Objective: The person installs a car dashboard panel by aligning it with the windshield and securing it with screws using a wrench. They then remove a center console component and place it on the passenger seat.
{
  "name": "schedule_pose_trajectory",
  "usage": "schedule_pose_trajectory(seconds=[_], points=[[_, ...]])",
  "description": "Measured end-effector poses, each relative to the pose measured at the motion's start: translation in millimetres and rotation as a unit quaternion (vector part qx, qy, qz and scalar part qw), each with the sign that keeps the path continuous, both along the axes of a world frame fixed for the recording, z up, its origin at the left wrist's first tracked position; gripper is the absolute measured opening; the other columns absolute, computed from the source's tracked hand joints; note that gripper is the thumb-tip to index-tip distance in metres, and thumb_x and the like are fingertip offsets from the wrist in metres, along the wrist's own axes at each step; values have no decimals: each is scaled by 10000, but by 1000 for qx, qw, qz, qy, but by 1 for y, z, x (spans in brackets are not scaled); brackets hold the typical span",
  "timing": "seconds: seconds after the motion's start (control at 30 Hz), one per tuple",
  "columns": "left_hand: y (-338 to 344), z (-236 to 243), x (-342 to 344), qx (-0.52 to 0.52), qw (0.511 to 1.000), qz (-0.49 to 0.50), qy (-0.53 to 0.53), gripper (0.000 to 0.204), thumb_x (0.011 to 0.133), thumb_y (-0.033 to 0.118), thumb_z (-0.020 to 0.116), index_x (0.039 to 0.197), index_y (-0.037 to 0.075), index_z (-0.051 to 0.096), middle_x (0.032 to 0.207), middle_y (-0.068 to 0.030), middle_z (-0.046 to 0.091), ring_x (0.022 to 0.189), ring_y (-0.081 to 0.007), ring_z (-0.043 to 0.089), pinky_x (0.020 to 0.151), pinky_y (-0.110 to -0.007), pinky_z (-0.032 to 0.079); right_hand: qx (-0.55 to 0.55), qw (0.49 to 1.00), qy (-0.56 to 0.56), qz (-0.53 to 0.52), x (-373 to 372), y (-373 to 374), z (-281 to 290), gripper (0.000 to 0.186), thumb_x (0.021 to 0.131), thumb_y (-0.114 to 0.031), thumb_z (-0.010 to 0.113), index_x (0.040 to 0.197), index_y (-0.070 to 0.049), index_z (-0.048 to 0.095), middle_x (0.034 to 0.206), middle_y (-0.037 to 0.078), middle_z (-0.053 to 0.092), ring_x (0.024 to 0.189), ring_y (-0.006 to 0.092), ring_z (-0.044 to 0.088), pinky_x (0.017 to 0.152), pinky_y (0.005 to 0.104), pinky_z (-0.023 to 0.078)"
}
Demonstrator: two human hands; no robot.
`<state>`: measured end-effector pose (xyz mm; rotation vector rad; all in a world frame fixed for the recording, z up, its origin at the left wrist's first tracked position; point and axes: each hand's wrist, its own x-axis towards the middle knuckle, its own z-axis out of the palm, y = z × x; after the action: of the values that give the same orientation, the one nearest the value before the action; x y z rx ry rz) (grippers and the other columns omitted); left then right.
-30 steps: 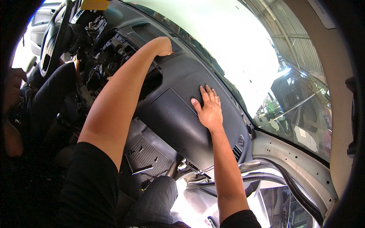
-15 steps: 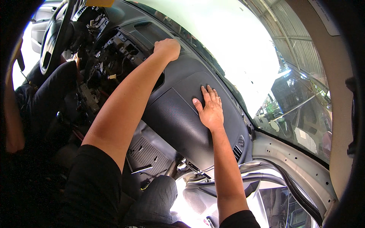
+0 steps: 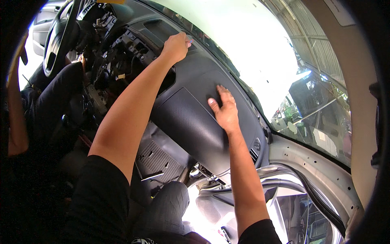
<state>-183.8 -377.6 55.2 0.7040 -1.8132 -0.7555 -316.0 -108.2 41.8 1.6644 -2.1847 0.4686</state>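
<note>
A dark grey car dashboard (image 3: 195, 122) spans the middle of the view, partly stripped at its centre. On its top, beside a rectangular recess (image 3: 160, 29), my left hand (image 3: 175, 46) is closed with curled fingers. A tiny bluish spot shows at its fingertips, but I cannot make out what they hold. My right hand (image 3: 226, 110) lies open on the passenger side of the dashboard, above the glove box lid (image 3: 185, 110). Its thumb is apart from the fingers.
Exposed brackets and wiring (image 3: 126, 49) fill the dashboard's opened centre. Beyond stands the steering wheel (image 3: 50, 49), with another person's legs (image 3: 57, 87) near it. The windscreen (image 3: 260, 53) runs along the far side. A ribbed floor panel (image 3: 158, 160) and the open door (image 3: 292, 211) are nearer.
My left hand has turned slightly, bringing its fingertips into view. The right hand has shifted a little, its fingers now closer together. The view has moved slightly.
</note>
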Motion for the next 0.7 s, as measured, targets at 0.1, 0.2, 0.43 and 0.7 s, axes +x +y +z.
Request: schedule_pose_trajectory(seconds=[0.1, 0.2, 0.43, 0.7], points=[[45, -2, 3, 9, 989, -90, 117, 215, 979, 204, 701, 1058, 6, 684, 1021, -217, 743, 993, -386, 715, 870, -490, 540, -147, 938, -301, 86, 14, 6, 6, 648, 1072, -425, 548, 1538, 7, 425, 1501, 195, 538, 1369, 346, 531, 1160, 436, 411], [126, -22, -7, 117, 932, -286, 188, 168, 965, 161, 695, 1015, 4, 659, 943, -211, 727, 939, -391, 701, 827, -496, 529, -213, 755, -595, 172, 41, 24, 5, 612, 1109, -423, 474, 1511, 35, 420, 1392, 182, 585, 1253, 310, 603, 1104, 423, 465], [255, -74, -7, -189, 967, -104, 135, 121, 878, 108, 622, 977, 39, 612, 1028, -126, 607, 1015, -321, 569, 872, -452, 453, -270, 661, -699, 34, 84, 78, -5, 396, 1139, -257, 386, 1341, 16, 591, 1148, 108, 670, 1053, 175, 650, 930, 334, 533], [338, -83, -27, -183, 941, -234, 165, 439, 948, 104, 563, 1369, 27, 470, 1431, -231, 492, 1384, -448, 452, 1197, -610, 303, -344, 604, -719, -16, 77, 161, -10, 328, 1125, -232, 406, 1294, -34, 606, 1261, 127, 659, 1192, 247, 619, 1073, 401, 488]])
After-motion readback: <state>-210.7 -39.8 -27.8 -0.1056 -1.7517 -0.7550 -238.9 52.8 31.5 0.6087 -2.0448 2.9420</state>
